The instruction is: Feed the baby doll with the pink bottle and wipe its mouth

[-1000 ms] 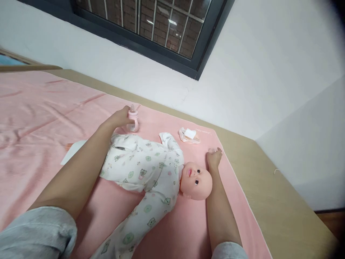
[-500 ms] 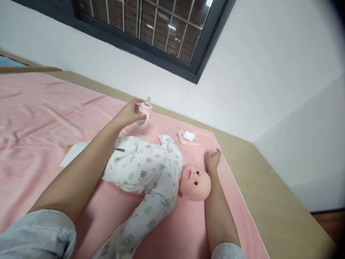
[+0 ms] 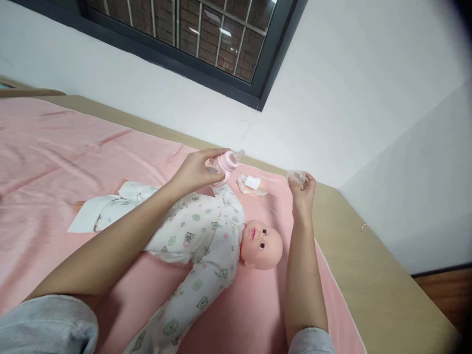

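A wide pink sheet (image 3: 55, 147) covers most of the bed (image 3: 368, 275), whose tan surface shows bare along the far edge and at the right, against a white wall (image 3: 350, 88) with a dark-framed window (image 3: 206, 44) above.

A baby doll (image 3: 206, 236) lies on its back on the sheet, dressed in a white printed sleepsuit, its bare head (image 3: 262, 245) pointing to the right and its legs running down toward the lower edge of the view. Past its far side a flat white cloth (image 3: 83, 216) lies on the sheet.

The left hand (image 3: 193, 171) is raised above the doll's chest with its grip clamped on a small pink baby bottle (image 3: 224, 164). The bottle is held off the sheet, tilted nearly level, its clear teat pointing right.

The right hand (image 3: 303, 191) is lifted just past the doll's head, near the sheet's right edge. Its fingertips are pinched together on a small clear cap (image 3: 296, 176), held in the air and well apart from the bottle's teat.

Between the two hands, on the sheet near its far edge, lies a small crumpled clear wrapper (image 3: 251, 184) with a white piece inside it.
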The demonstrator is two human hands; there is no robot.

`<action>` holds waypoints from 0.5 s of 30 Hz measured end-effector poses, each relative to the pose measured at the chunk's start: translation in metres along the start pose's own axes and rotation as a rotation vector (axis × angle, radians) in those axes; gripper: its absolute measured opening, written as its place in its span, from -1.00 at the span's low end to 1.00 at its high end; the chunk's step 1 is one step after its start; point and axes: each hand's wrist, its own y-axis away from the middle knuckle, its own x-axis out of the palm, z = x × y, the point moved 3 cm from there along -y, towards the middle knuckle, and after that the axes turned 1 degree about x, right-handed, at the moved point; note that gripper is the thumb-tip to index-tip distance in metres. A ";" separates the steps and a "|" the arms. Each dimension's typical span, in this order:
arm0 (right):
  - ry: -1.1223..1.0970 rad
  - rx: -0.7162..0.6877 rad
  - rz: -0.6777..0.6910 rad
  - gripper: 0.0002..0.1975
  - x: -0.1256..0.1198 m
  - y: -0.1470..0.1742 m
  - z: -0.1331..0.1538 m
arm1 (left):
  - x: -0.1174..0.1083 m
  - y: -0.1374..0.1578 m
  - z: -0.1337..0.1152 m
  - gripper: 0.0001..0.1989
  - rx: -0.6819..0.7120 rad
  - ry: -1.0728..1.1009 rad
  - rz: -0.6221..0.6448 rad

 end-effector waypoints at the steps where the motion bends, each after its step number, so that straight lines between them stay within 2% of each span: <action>1: -0.016 -0.030 0.044 -0.36 0.005 0.006 0.015 | 0.003 0.003 -0.005 -0.39 0.022 0.006 0.021; 4: -0.024 -0.128 0.205 -0.39 0.023 0.029 0.054 | 0.014 0.010 -0.019 -0.38 0.116 -0.014 0.083; 7: -0.006 -0.217 0.314 -0.40 0.040 0.055 0.080 | 0.021 0.015 -0.030 -0.40 0.219 -0.095 0.126; 11: 0.043 -0.256 0.426 -0.39 0.054 0.080 0.092 | 0.023 0.018 -0.039 -0.41 0.280 -0.159 0.173; 15: 0.094 -0.262 0.456 -0.40 0.058 0.089 0.092 | 0.021 0.021 -0.044 -0.42 0.285 -0.157 0.178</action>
